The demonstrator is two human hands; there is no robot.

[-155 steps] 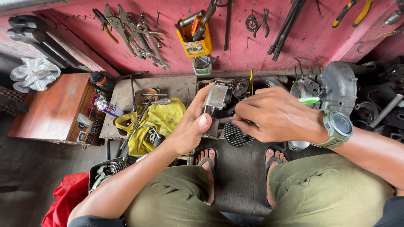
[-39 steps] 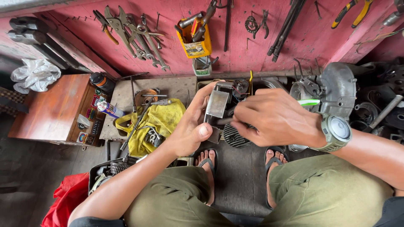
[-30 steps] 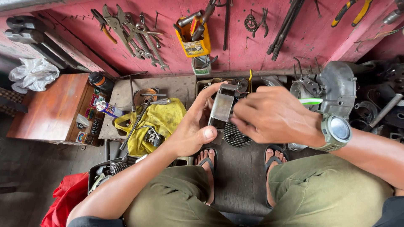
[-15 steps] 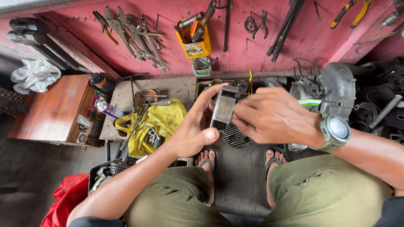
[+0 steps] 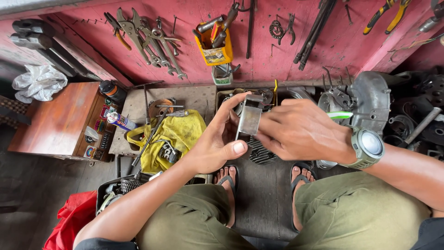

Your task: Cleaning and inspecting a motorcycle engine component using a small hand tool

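- Red workshop wall (image 5: pixel 286 55) hung with pliers and wrenches (image 5: pixel 148 37) rises behind a low grey bench (image 5: pixel 194 99).
- Held above the bench, between both hands, is a small grey metal block (image 5: pixel 249 121), upright and roughly rectangular.
- Left hand (image 5: pixel 217 139) cups its left side, fingers curled over the top edge, thumb pressed near the lower edge.
- Right hand (image 5: pixel 303 129), with a grey-green wristwatch (image 5: pixel 367 146), closes on the block's right side; its fingertips are hidden.
- Just below lies a finned metal part (image 5: pixel 261 153).
- Left of the hands a yellow cloth (image 5: pixel 178 134) carries loose sockets.
- Right stands a grey engine casing (image 5: pixel 370 99); a yellow tool cup (image 5: pixel 215 48) hangs above.
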